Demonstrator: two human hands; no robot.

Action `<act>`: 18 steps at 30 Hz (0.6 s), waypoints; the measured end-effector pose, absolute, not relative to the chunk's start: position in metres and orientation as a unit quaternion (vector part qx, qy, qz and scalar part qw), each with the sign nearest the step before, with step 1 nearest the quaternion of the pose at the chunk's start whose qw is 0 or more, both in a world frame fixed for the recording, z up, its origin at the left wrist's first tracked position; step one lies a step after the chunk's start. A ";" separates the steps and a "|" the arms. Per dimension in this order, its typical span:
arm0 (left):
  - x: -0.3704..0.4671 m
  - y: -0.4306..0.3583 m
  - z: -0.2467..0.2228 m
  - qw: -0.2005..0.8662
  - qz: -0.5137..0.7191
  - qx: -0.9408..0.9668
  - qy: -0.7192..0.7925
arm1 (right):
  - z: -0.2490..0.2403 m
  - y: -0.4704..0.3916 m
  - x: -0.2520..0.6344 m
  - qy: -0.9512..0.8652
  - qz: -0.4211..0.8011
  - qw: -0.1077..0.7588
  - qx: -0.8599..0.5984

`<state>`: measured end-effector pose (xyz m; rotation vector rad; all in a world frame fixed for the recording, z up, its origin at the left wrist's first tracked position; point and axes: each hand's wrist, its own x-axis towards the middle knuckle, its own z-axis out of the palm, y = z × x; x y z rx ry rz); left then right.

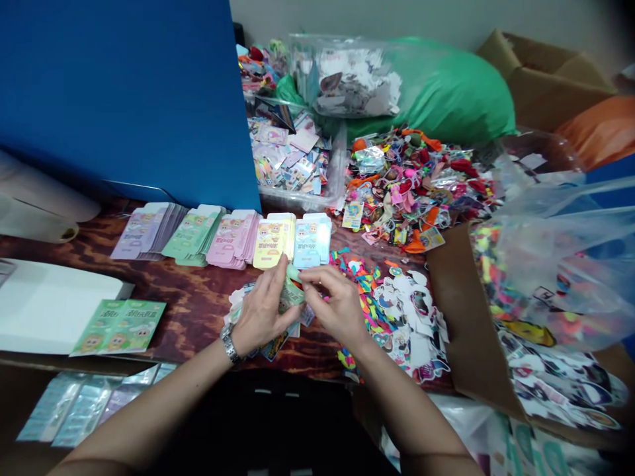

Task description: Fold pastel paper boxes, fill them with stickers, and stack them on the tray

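My left hand (pixel 264 305), with a watch on the wrist, grips a small green card packet (pixel 290 295) between thumb and fingers. The packet is tilted, with its top end toward my right hand. My right hand (pixel 337 305) has its thumb and fingers pinched together at the packet's upper edge. A bit of orange shows there; what the pinch holds is hidden. Beneath the hands lie loose printed cards (pixel 270 348), partly covered. Just beyond stand stacks of flat packets: purple (pixel 143 230), green (pixel 193 233), pink (pixel 232 238), yellow (pixel 270 241) and blue (pixel 308 241).
Right of my hands are piles of colourful small pieces (pixel 370 301) and white-edged cutouts (pixel 409 311). A cardboard box (pixel 459 317) borders them. Behind are a trinket heap (pixel 411 185), a clear bin (pixel 337 165) and a blue panel (pixel 124 92). Two joined green packets (pixel 122 325) lie left.
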<state>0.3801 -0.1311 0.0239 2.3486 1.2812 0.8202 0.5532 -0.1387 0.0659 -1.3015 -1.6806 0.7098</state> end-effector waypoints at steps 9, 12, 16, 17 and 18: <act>0.370 -0.134 0.023 0.041 0.226 0.857 0.461 | 0.041 -0.160 0.525 -0.704 0.151 0.484 -0.497; 0.365 -0.143 0.024 0.032 0.228 0.855 0.465 | 0.032 -0.167 0.512 -0.708 0.133 0.500 -0.480; 0.346 -0.162 0.029 0.037 0.209 0.834 0.510 | 0.027 -0.175 0.489 -0.725 0.150 0.501 -0.447; 0.338 -0.169 0.031 0.048 0.197 0.828 0.523 | 0.026 -0.177 0.482 -0.729 0.169 0.498 -0.438; 0.328 -0.175 0.033 0.060 0.184 0.822 0.536 | 0.025 -0.179 0.474 -0.731 0.194 0.495 -0.428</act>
